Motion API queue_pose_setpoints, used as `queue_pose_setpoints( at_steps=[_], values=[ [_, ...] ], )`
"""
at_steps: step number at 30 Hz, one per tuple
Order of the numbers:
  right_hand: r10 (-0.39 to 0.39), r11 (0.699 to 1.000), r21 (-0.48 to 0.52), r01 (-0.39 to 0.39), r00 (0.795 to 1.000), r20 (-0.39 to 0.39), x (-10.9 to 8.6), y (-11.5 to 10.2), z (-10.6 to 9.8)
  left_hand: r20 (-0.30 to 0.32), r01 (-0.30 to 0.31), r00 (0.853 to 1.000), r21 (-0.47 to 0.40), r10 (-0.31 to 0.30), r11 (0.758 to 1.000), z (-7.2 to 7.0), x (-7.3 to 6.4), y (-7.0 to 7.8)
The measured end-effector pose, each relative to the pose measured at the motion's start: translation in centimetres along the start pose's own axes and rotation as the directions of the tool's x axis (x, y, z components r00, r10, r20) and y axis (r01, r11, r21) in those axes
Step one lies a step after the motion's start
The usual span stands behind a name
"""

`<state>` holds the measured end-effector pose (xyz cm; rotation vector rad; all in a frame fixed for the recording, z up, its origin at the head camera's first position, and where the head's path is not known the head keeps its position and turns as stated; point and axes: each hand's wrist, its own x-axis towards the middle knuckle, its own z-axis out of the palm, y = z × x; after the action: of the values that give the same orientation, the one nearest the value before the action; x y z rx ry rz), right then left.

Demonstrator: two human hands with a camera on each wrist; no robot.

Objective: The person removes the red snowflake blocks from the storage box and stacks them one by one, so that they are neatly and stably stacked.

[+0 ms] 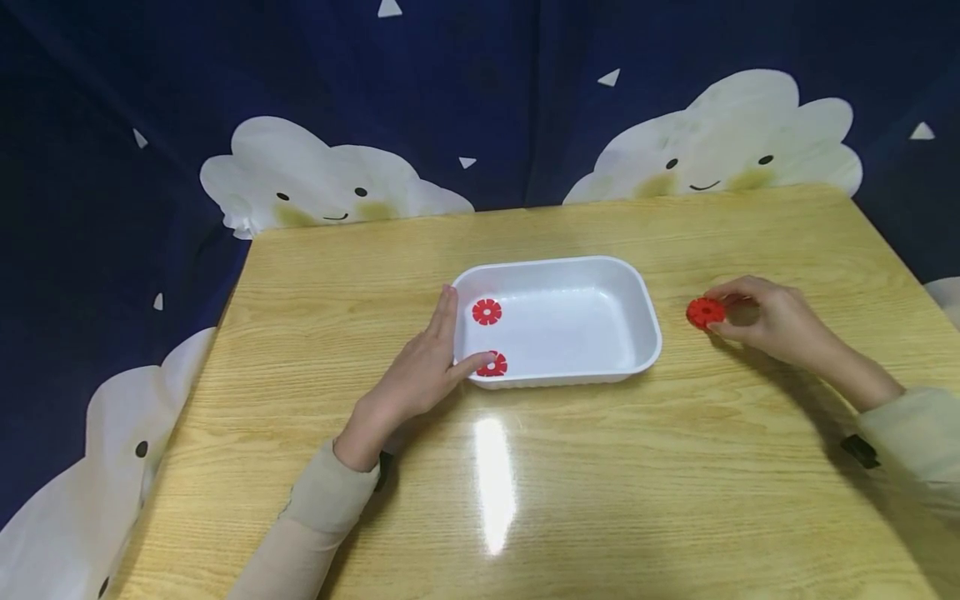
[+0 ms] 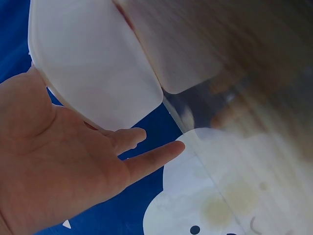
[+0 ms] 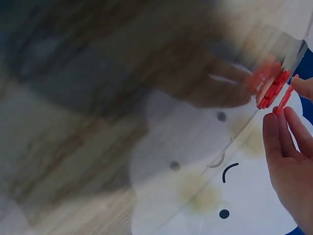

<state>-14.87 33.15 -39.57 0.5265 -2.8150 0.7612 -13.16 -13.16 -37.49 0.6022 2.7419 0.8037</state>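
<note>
A white rectangular dish stands mid-table in the head view. Two flat red notched snowflake discs lie in its left part: a rear disc and a front disc, the latter partly covered by the left thumb. My left hand rests against the dish's left end, fingers straight along the outer wall and thumb over the front rim. To the right of the dish, my right hand pinches a red snowflake disc between thumb and fingertips. Right beside it, a small stack of red discs sits on the tabletop.
The wooden table has a glossy surface with a bright light reflection below the dish. A dark blue cloth with white clouds hangs behind the table and along its left side.
</note>
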Motion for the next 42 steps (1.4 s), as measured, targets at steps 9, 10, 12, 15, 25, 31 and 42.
queue_pose_setpoints(
  at_steps=[9, 10, 12, 15, 25, 31, 42],
  values=[
    [0.008, 1.000, -0.017, -0.008, 1.000, 0.017, -0.2, 0.1, 0.1, -0.001, -0.003, 1.000, -0.004, 0.003, 1.000, 0.1, 0.0, 0.0],
    [0.010, 1.000, -0.017, -0.009, 1.000, 0.019, -0.2, 0.1, 0.1, 0.000, -0.003, 1.000, -0.006, 0.003, 1.000, 0.1, 0.0, 0.0],
    [0.010, 1.000, -0.016, -0.009, 1.000, 0.022, -0.3, 0.2, 0.2, 0.002, 0.000, 1.000, -0.010, 0.000, 1.000, 0.1, 0.0, 0.0],
    [0.007, 1.000, -0.011, -0.006, 1.000, 0.027, -0.3, 0.2, 0.1, 0.001, -0.001, 1.000, -0.012, 0.001, 1.000, 0.1, 0.0, 0.0],
    [-0.079, 0.996, 0.024, 0.080, 0.996, -0.052, 0.4, -1.0, -0.8, -0.002, -0.008, 1.000, -0.006, 0.008, 1.000, 0.1, 0.0, 0.1],
    [-0.119, 0.989, 0.084, 0.125, 0.990, -0.077, 1.8, -4.1, -1.0, 0.007, 0.004, 1.000, 0.001, -0.004, 1.000, 0.0, -0.1, 0.0],
    [-0.352, 0.903, 0.248, 0.352, 0.935, -0.046, 6.0, -11.1, 2.3, -0.006, -0.002, 1.000, -0.004, 0.002, 1.000, 0.1, -0.2, 0.0]
  ],
)
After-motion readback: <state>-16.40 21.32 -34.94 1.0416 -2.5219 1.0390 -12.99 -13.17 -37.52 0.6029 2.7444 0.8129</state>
